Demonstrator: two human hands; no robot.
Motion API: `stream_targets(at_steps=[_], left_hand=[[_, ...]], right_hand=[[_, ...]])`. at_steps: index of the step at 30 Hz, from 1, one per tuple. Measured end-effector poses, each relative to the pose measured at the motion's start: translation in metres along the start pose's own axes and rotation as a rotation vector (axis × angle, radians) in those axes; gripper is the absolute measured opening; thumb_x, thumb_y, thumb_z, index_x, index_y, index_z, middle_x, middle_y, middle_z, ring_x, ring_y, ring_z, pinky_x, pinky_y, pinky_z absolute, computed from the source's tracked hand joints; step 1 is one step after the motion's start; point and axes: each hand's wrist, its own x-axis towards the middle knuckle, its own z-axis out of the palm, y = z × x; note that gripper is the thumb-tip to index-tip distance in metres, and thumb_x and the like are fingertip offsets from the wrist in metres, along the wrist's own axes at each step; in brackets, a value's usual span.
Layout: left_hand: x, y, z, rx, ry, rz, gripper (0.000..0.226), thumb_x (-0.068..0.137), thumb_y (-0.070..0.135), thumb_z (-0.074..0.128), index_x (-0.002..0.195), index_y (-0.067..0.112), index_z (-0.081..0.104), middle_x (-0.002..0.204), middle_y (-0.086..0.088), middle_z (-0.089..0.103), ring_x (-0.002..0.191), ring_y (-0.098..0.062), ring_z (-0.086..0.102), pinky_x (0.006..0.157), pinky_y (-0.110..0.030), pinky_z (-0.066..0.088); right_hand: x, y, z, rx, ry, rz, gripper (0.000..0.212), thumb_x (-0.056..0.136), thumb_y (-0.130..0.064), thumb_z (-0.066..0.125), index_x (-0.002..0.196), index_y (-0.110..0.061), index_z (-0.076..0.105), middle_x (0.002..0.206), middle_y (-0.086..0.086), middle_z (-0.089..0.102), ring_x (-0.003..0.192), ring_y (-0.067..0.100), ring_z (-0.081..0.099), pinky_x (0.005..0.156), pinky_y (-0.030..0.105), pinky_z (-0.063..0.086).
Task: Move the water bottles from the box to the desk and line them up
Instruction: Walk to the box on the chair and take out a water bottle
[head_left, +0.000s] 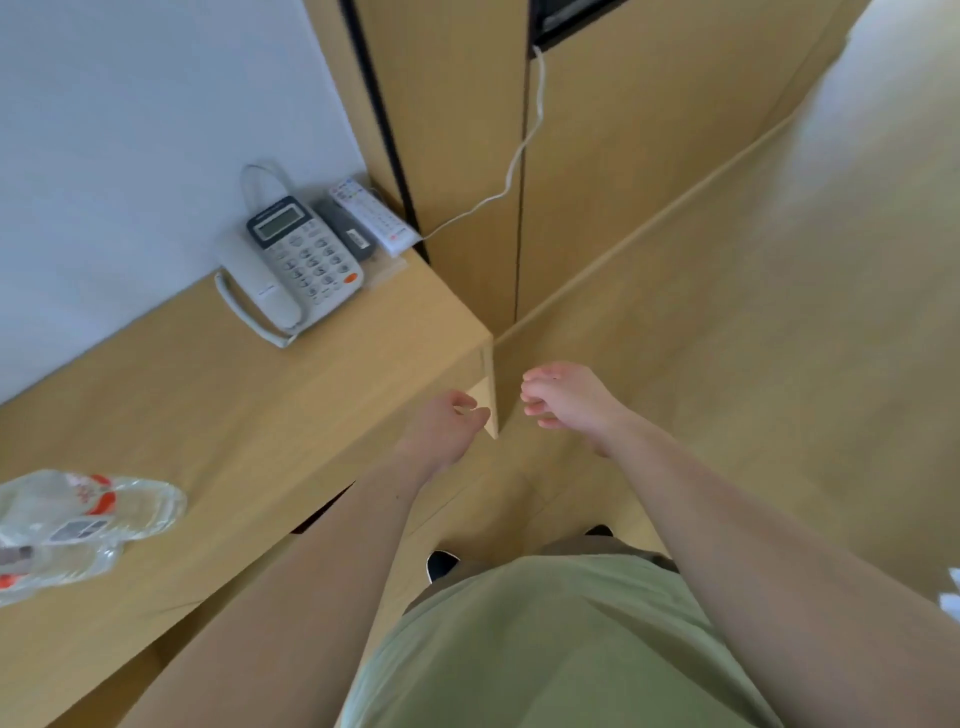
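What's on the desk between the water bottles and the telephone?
Nothing: in the head view, only bare desk top runs from the water bottles to the telephone.

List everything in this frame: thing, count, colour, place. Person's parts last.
clear plastic water bottles: at least two, clear with red-white labels, lying on the desk's left edge, cropped
light wooden desk: one, tan, left half
white corded telephone: one, white-grey, desk's back corner
white remote control: one, white, behind the telephone
white cable: one, hanging down the wooden cabinet
left hand: empty, fingers loosely curled, at the desk corner
right hand: empty, loosely curled, over the floor
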Motion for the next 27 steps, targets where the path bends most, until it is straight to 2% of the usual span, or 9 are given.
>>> stream_targets(at_steps=[3,5,9,12,14,20,27], left_hand=[[0.009,0.035,0.036,0.045,-0.036,0.034,0.037,0.098,0.04,0.055,0.128,0.017,0.058,0.1,-0.002,0.068,0.093,-0.026,0.07,0.085,-0.041,0.057],[0.015,0.057,0.058,0.087,-0.07,0.046,0.038,0.098,0.043,0.055,0.127,0.018,0.058,0.101,0.002,0.066,0.097,-0.025,0.07,0.087,-0.042,0.057],[0.026,0.102,0.098,0.192,-0.134,0.089,0.037,0.098,0.045,0.054,0.127,0.021,0.056,0.112,-0.003,0.066,0.086,-0.018,0.066,0.071,-0.031,0.054],[0.034,0.129,0.128,0.233,-0.18,0.122,0.034,0.097,0.044,0.057,0.124,0.022,0.057,0.114,-0.001,0.065,0.098,-0.017,0.065,0.083,-0.036,0.056],[0.039,0.148,0.145,0.242,-0.239,0.135,0.034,0.097,0.043,0.058,0.123,0.023,0.057,0.111,0.002,0.064,0.099,-0.017,0.065,0.084,-0.036,0.056],[0.068,0.211,0.19,0.347,-0.394,0.208,0.032,0.098,0.044,0.058,0.124,0.025,0.056,0.117,0.003,0.061,0.107,-0.019,0.063,0.093,-0.04,0.053],[0.126,0.293,0.238,0.435,-0.517,0.27,0.033,0.1,0.042,0.057,0.127,0.024,0.054,0.123,0.0,0.059,0.115,-0.022,0.06,0.097,-0.038,0.05]], right_hand=[[0.005,0.017,-0.044,0.028,0.045,0.034,0.026,0.092,-0.009,0.055,0.115,-0.003,0.067,0.101,0.007,0.068,0.09,0.016,0.068,0.084,0.035,0.056],[0.008,0.029,-0.072,0.03,0.062,0.054,0.031,0.09,-0.008,0.054,0.116,0.007,0.063,0.094,0.008,0.064,0.085,0.017,0.065,0.077,0.033,0.051],[0.01,0.054,-0.128,0.15,0.145,0.103,0.026,0.09,-0.012,0.058,0.115,-0.009,0.066,0.095,0.004,0.067,0.082,0.015,0.066,0.074,0.029,0.053],[0.007,0.074,-0.164,0.236,0.199,0.139,0.019,0.09,-0.015,0.06,0.108,-0.014,0.065,0.097,0.001,0.069,0.083,0.014,0.068,0.083,0.034,0.057],[0.005,0.086,-0.185,0.289,0.237,0.151,0.018,0.09,-0.017,0.061,0.108,-0.016,0.065,0.097,0.0,0.069,0.083,0.014,0.068,0.087,0.037,0.057],[0.004,0.107,-0.246,0.424,0.354,0.179,0.026,0.092,-0.02,0.06,0.117,-0.016,0.064,0.107,0.002,0.07,0.098,0.017,0.07,0.086,0.034,0.058],[0.029,0.105,-0.318,0.509,0.492,0.217,0.027,0.092,-0.019,0.059,0.118,-0.015,0.063,0.11,0.003,0.07,0.099,0.018,0.07,0.087,0.034,0.058]])
